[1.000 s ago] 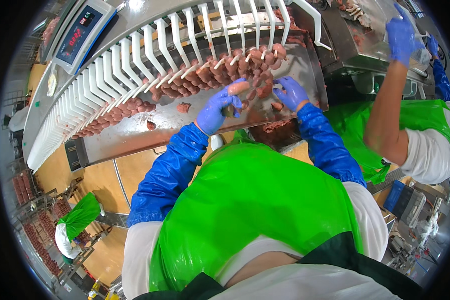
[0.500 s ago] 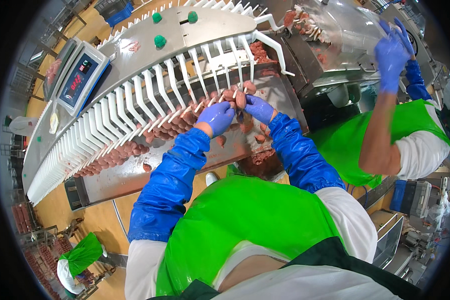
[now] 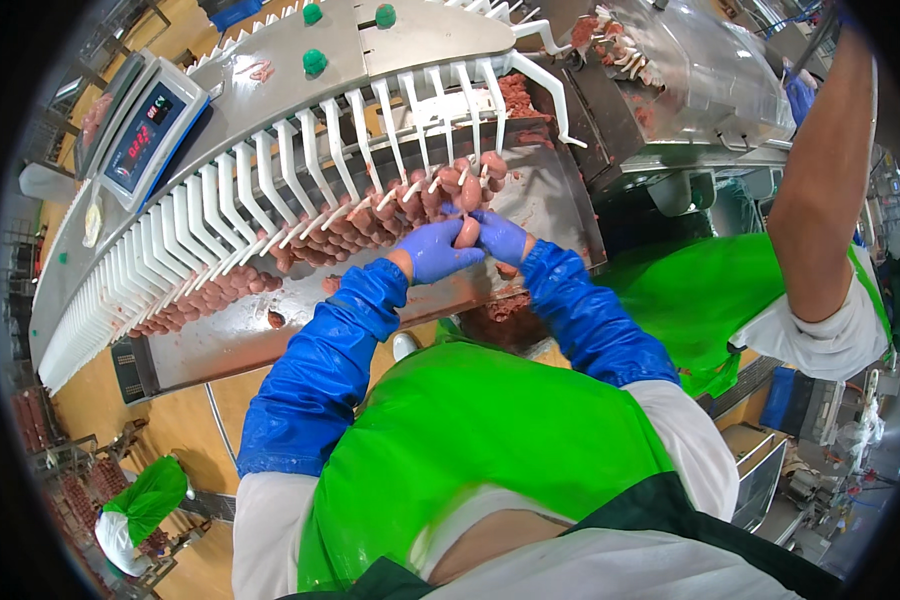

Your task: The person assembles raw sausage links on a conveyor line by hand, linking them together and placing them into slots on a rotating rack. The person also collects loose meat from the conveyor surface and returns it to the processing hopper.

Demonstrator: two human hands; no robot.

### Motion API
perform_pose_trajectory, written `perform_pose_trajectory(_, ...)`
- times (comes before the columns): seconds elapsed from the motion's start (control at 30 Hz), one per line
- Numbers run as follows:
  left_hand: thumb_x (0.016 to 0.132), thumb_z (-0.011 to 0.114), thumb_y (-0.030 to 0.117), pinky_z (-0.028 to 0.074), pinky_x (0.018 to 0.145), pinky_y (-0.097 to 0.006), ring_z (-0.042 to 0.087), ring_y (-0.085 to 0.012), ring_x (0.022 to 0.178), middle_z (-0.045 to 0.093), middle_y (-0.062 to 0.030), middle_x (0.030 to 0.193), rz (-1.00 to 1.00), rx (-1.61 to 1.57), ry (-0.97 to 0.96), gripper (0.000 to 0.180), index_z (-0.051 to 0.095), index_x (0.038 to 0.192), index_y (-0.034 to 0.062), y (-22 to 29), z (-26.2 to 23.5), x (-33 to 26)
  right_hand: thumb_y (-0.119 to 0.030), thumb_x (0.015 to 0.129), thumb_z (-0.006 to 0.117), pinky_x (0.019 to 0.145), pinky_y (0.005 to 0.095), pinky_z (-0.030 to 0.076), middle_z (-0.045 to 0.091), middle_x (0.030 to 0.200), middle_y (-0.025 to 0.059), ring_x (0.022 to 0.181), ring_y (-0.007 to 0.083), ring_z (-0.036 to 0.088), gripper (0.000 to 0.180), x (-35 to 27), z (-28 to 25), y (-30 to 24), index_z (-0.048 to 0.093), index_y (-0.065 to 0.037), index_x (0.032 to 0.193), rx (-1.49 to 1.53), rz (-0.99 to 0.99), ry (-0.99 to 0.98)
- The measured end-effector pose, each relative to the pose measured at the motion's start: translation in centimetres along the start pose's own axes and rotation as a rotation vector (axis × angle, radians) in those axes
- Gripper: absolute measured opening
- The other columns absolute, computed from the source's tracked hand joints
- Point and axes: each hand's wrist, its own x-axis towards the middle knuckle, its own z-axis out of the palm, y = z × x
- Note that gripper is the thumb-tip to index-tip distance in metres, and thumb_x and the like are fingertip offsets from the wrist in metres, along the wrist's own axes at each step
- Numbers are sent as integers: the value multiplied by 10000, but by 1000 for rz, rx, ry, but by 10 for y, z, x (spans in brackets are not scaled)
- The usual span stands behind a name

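Beneath our work, the metal tray (image 3: 215, 345) would catch whatever slips. Above it, white hooks (image 3: 155, 245) carry the sausage string (image 3: 325, 243), whose loops could slide off if tugged hard. Our left hand (image 3: 438, 250) looks closed on one sausage (image 3: 466, 233) just below the last hooks; our right hand (image 3: 500, 238) meets it, grip untellable. Overtwisting could split its skin.

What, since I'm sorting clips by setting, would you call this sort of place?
Most likely a sausage-making room in a food plant: linked sausages hang from white hooks, a digital scale stands near them, and a co-worker wears a green apron.
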Motion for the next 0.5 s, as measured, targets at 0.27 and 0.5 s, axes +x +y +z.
perform_pose_trajectory(0.27, 917, 640, 232, 520, 658, -280, 602, -120, 715, 645, -41, 876, -134, -495, -132, 290, 619, 1118, 23, -28, -6, -6, -218, 904, 580, 950, 387, 469, 612, 1133, 136, 1072, 260, 581, 320, 44, -29, 71, 570, -41, 1171, 200, -291, -68)
perform_pose_trajectory(0.5, 943, 595, 237, 499, 756, -293, 605, -137, 835, 647, -55, 935, -2, -457, 79, 305, 607, 1157, 20, -27, -12, -13, -163, 955, 536, 744, 295, 503, 670, 929, 53, 777, 159, 608, 271, -1, -83, 18, 605, 2, 1160, -260, -600, 967)
